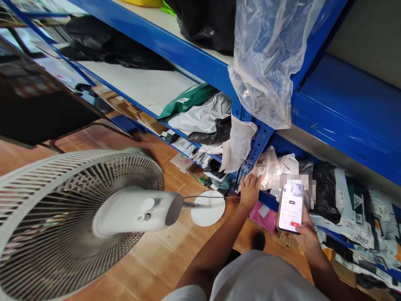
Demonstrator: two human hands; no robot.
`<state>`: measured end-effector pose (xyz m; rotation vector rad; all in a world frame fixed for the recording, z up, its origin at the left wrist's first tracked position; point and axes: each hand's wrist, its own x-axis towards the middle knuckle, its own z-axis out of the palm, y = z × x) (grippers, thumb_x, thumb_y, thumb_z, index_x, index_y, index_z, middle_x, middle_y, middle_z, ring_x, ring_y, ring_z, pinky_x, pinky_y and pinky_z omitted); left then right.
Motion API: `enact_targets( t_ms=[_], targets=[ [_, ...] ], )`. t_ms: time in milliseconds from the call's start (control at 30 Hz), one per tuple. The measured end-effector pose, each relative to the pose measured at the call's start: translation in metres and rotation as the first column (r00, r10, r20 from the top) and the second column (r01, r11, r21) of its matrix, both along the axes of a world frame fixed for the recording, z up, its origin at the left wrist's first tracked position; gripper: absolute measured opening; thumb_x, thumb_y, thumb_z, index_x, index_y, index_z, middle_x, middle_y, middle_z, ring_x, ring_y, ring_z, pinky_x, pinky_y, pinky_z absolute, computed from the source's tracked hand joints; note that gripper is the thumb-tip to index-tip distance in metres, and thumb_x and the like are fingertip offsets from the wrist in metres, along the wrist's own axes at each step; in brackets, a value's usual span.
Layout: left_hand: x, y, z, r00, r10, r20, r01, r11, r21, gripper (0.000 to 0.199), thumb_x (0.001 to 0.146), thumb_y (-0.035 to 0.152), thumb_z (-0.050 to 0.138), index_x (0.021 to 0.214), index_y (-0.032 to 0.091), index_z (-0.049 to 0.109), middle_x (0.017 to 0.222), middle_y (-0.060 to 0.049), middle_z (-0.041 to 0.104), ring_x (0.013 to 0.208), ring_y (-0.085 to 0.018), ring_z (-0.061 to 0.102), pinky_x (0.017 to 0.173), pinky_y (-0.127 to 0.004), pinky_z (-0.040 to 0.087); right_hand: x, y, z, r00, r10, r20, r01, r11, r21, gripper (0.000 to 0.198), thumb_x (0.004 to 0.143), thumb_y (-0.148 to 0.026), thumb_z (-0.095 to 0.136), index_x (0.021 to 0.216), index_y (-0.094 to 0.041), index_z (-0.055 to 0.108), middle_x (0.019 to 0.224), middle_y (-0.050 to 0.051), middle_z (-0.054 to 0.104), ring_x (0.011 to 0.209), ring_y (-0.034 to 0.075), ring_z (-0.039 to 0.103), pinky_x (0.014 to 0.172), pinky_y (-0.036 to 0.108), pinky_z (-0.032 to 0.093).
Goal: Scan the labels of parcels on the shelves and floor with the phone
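Note:
My right hand (306, 235) is wrapped round a smartphone (290, 211) with a lit screen, its thumb close to a red button at the bottom. The screen text is too small to read. My left hand (250, 191) reaches to the blue shelf's lower level. Its fingers are spread at the near edge of a crinkled white plastic parcel (266, 167), which they seem to touch. More wrapped parcels lie beside it, among them a black parcel (326, 190) and a white parcel labelled 1002 (360, 234). Below the shelf edge is a pink parcel (263, 216).
A large standing fan (134, 213) fills the left side, its round white base (208, 208) on the tiled floor. A blue shelf post (250, 144) stands ahead. Clear plastic sheeting (266, 62) hangs over it. Green, grey and black parcels (200, 108) lie on the left shelf.

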<state>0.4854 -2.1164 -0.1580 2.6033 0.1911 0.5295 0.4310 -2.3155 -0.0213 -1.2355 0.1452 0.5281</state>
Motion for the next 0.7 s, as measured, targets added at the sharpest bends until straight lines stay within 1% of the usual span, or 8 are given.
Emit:
enact_targets(
  t_ms=[133,200,300,400,467,533,600,700],
  targets=[
    [0.002,-0.008,0.002,0.998,0.066,0.022,-0.065,0.998,-0.022,0.04,0.095,0.007,0.054,0.129,0.023,0.069,0.132,-0.016,0.065,0.132,-0.032,0.055,0.116,-0.054,0.042,0.0,-0.001,-0.008,1.0,-0.021,0.006,0.021,1.0,0.01,0.112,0.062,-0.022,0.062,0.163,-0.035,0.017,0.117,0.011,0.078,0.093,0.039,0.075,0.047,0.037,0.054],
    [-0.002,-0.01,0.002,0.994,0.106,0.017,-0.105,0.994,-0.04,0.038,0.094,0.005,0.054,0.125,0.02,0.071,0.134,-0.018,0.063,0.132,-0.034,0.055,0.113,-0.054,0.046,0.001,-0.003,-0.01,1.0,0.007,-0.002,-0.007,1.0,0.021,0.114,0.061,-0.023,0.063,0.163,-0.034,0.014,0.115,0.012,0.079,0.088,0.039,0.075,0.047,0.039,0.054],
    [-0.01,-0.008,0.001,0.99,0.14,-0.006,-0.14,0.988,-0.064,0.048,0.091,-0.002,0.05,0.133,0.017,0.065,0.133,-0.021,0.062,0.123,-0.033,0.061,0.102,-0.051,0.055,0.004,-0.01,-0.011,0.996,0.086,-0.008,-0.086,0.996,0.028,0.111,0.063,-0.024,0.066,0.162,-0.033,0.018,0.111,0.012,0.08,0.081,0.038,0.075,0.051,0.043,0.056],
    [-0.014,-0.003,0.003,0.991,0.132,-0.025,-0.134,0.987,-0.085,0.06,0.089,-0.005,0.047,0.142,0.022,0.059,0.136,-0.018,0.06,0.115,-0.028,0.068,0.086,-0.038,0.062,0.004,-0.017,-0.013,0.995,0.095,-0.011,-0.094,0.995,0.027,0.106,0.063,-0.024,0.067,0.159,-0.032,0.026,0.112,0.013,0.079,0.088,0.04,0.076,0.053,0.044,0.058],
    [-0.009,-0.003,0.007,0.995,0.098,-0.023,-0.1,0.99,-0.099,0.059,0.09,-0.005,0.045,0.14,0.023,0.06,0.136,-0.016,0.06,0.111,-0.024,0.07,0.081,-0.032,0.062,0.004,-0.019,-0.014,0.998,0.061,-0.022,-0.06,0.998,0.026,0.105,0.062,-0.024,0.068,0.158,-0.033,0.026,0.116,0.013,0.079,0.096,0.042,0.075,0.053,0.043,0.058],
    [-0.001,-0.008,0.01,0.999,0.039,-0.012,-0.04,0.993,-0.108,0.054,0.092,-0.003,0.045,0.137,0.021,0.062,0.13,-0.014,0.066,0.108,-0.022,0.071,0.086,-0.03,0.062,0.003,-0.018,-0.015,0.999,0.039,-0.033,-0.038,0.999,0.026,0.109,0.062,-0.023,0.067,0.16,-0.034,0.02,0.119,0.013,0.078,0.101,0.042,0.074,0.052,0.043,0.058],
    [0.009,-0.017,0.01,1.0,-0.029,-0.001,0.029,0.994,-0.11,0.048,0.094,-0.001,0.047,0.135,0.018,0.062,0.12,-0.013,0.072,0.109,-0.022,0.072,0.093,-0.032,0.06,0.002,-0.017,-0.014,0.998,0.048,-0.032,-0.047,0.998,0.03,0.113,0.062,-0.022,0.066,0.161,-0.033,0.013,0.117,0.013,0.078,0.099,0.041,0.075,0.052,0.043,0.058],
    [0.02,-0.033,0.006,0.994,-0.104,0.01,0.105,0.989,-0.108,0.04,0.095,0.002,0.052,0.129,0.018,0.066,0.119,-0.013,0.074,0.115,-0.023,0.069,0.104,-0.036,0.056,0.001,-0.01,-0.015,0.996,0.084,-0.023,-0.083,0.996,0.041,0.113,0.062,-0.023,0.065,0.162,-0.032,0.014,0.114,0.013,0.078,0.09,0.039,0.075,0.051,0.042,0.058]
  ],
)
